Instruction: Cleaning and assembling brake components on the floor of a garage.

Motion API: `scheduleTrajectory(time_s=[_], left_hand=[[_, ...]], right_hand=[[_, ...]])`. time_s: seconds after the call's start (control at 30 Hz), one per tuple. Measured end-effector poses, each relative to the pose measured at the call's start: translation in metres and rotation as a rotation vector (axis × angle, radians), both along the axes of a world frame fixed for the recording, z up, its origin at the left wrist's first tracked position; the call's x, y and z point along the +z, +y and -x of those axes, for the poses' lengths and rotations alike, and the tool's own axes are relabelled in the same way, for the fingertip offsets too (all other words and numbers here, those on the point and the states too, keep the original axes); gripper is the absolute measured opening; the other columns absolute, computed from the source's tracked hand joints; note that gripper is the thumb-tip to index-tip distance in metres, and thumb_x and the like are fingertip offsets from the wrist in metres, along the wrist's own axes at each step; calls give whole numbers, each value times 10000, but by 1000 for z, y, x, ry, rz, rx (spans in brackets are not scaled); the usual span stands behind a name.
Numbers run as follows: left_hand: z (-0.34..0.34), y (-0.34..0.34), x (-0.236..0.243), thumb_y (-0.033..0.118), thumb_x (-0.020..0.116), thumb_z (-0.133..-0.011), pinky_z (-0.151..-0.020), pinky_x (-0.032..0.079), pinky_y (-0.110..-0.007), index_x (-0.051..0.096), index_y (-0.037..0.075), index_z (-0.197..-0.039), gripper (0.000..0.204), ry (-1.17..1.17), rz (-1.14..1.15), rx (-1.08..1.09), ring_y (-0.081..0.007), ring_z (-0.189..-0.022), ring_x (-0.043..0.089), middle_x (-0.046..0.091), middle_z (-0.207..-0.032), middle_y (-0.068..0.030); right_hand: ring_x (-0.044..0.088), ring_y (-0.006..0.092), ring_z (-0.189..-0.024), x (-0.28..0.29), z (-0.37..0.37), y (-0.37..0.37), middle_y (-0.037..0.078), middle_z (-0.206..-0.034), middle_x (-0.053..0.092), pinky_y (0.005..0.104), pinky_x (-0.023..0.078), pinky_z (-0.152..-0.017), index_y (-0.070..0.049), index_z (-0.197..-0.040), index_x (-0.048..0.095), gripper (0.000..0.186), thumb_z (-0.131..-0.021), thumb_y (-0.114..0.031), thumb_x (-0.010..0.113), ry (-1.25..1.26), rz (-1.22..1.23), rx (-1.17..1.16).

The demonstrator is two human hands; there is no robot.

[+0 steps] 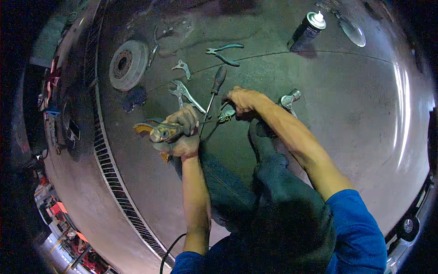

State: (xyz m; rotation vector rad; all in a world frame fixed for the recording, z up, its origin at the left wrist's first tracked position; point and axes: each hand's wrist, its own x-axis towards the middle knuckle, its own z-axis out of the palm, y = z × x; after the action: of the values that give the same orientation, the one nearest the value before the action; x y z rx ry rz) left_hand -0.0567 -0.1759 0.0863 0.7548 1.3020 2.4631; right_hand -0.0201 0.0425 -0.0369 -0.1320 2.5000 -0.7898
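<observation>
My left hand (pixel 185 130) is wrapped round a dirty metal part (pixel 166 133) with a round end. Curved yellow-orange pieces (pixel 145 129) stick out beside it. A thin dark rod or cable runs from this hand towards the silver head of what looks like pliers (pixel 226 116). My right hand (pixel 245 100) is closed round the dark handles of that tool, and its fingers are partly hidden. Between and beyond the hands, a screwdriver (pixel 219 81) and locking pliers (pixel 186 95) lie on the floor.
Farther off lie cutting pliers (pixel 226 53), a curved metal bracket (pixel 183 69) and a brake drum or disc (pixel 129 65). A hammer (pixel 290 97) rests right of my right hand. A spray can (pixel 308 32) stands at far right. A floor grate (pixel 109 171) runs along the left.
</observation>
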Motion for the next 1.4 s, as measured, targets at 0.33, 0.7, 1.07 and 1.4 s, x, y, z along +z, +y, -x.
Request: scheduleTrajectory(time_s=[0.33, 0.7, 1.07, 1.4], left_hand=[[-34, -2, -8, 845, 626, -731, -529, 278, -309, 356, 158, -603, 749, 69, -78, 111, -154, -546, 375, 339, -565, 27], [-65, 6, 3, 171, 694, -851, -446, 370, -277, 431, 84, -651, 342, 460, 281, 246, -150, -425, 430, 375, -495, 7], [-71, 11, 9, 180, 689, -781, -441, 420, -279, 378, 45, -504, 438, 577, 136, 279, -180, -382, 452, 392, -486, -38], [-94, 1, -18, 269, 602, -583, -549, 511, -326, 451, 26, -552, 288, 716, 251, 95, -248, -518, 613, 513, -576, -97]], right_hand=[[727, 356, -933, 2, 7, 1, 159, -987, 743, 476, 594, -744, -162, -1185, 666, 584, -638, -118, 865, -88, 18, 29], [697, 405, -959, -2, -5, -2, 219, -1052, 692, 491, 578, -762, -88, -1199, 662, 563, -670, -79, 857, 41, 28, -20], [664, 412, -1046, -1, -26, -23, 244, -1122, 632, 489, 567, -820, -66, -1232, 613, 520, -747, -116, 790, -66, 31, -65], [658, 445, -1075, 6, -33, -22, 277, -1125, 659, 497, 552, -912, 5, -1085, 665, 363, -748, -92, 758, -37, 68, -130]])
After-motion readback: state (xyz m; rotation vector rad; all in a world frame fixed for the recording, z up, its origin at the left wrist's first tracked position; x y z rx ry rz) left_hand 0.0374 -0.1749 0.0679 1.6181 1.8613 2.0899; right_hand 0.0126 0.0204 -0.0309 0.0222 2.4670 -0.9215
